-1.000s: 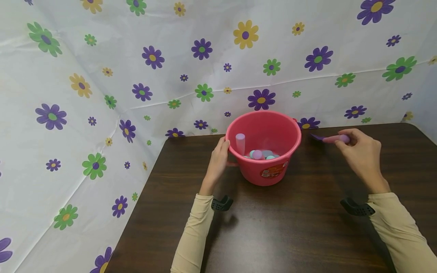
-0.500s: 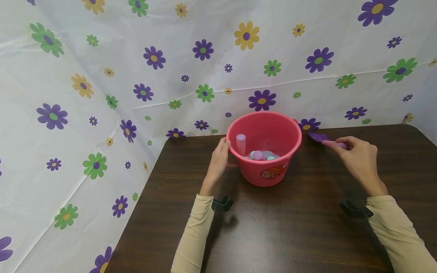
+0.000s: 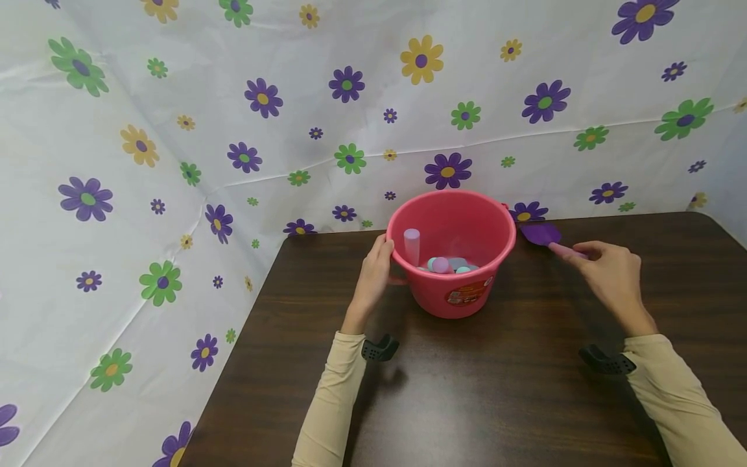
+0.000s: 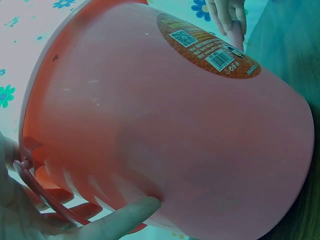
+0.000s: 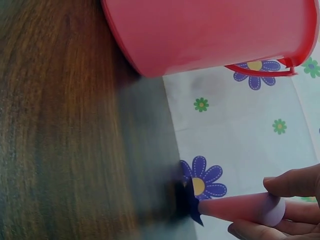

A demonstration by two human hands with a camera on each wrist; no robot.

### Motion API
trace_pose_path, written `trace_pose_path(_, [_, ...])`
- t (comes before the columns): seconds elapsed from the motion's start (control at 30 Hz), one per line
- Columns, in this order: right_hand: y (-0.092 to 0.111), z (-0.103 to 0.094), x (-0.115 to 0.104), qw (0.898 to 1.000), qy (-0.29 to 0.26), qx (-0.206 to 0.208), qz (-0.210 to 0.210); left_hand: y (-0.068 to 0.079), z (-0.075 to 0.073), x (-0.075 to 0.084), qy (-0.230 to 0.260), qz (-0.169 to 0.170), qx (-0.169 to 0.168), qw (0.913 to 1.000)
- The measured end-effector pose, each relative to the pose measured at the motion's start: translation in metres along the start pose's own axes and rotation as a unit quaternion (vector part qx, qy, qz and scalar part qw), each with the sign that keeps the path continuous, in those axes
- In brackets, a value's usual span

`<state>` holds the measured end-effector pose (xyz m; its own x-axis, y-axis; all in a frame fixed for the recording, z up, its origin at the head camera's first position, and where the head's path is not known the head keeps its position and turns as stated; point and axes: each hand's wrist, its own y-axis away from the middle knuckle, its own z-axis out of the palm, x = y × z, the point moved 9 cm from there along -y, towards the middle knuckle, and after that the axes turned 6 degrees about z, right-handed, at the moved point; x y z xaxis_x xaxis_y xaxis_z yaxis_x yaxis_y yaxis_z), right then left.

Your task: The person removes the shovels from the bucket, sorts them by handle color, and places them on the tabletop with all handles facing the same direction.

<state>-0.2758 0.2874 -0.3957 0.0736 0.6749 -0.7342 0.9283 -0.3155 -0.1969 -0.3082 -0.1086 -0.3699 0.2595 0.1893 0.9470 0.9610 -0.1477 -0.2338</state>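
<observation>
Fingers (image 5: 295, 182) of the right hand (image 3: 613, 272) pinch the tapering pink handle (image 5: 235, 206) of a broad, purple-bladed tool (image 3: 541, 234), right of the smooth plastic bucket (image 3: 428, 292); whether it touches the wood-grained table (image 3: 496, 389) is unclear. The left hand (image 3: 370, 275) grips the bucket's rim (image 3: 432, 275). Rounded pieces (image 3: 440, 264) inside are partly hidden; the oval sticker's (image 4: 210, 47) small print blurs.

The pink bucket (image 3: 428, 298) hides partly the pieces (image 3: 440, 264) inside; the worktop's (image 3: 467, 389) near edge is cut off in head view
</observation>
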Motion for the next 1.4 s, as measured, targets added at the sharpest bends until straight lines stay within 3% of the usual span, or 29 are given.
trace_pose_path(0.67, [-0.005, 0.021, 0.030, 0.992, -0.038, -0.080, 0.085, -0.001, 0.000, 0.000, 0.011, 0.005, 0.004, 0.9999])
trace_pose_path(0.93, [-0.004, 0.033, 0.041, 0.981, -0.072, -0.139, 0.118, -0.001, 0.000, 0.000, 0.013, 0.005, 0.003, 0.9999])
trace_pose_path(1.4, [-0.005, 0.042, 0.051, 0.972, -0.093, -0.171, 0.132, 0.001, -0.002, 0.001, 0.011, 0.001, 0.005, 0.9999])
